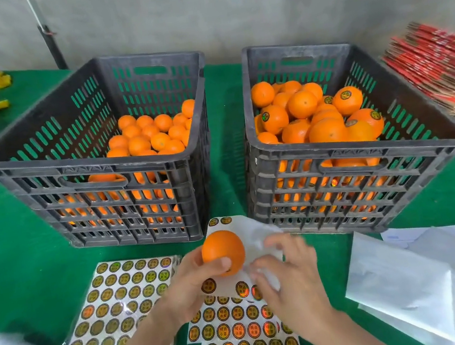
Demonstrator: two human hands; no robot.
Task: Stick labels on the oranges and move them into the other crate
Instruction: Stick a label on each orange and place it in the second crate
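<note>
Now: smooth round orange (223, 252) sits gripped in left hand (197, 280) above green cloth-covered desk (13, 244), just before slotted black plastic crates (99, 172); right hand (290, 282), curled, pinches crinkled white label sheet (253, 235).

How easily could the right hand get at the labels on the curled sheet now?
Probably easily: the right hand is over the curled sheet, with nothing between them. The left hand holds the orange beside it, off the nearest labels. Blur hides the right hand's grip.
</note>
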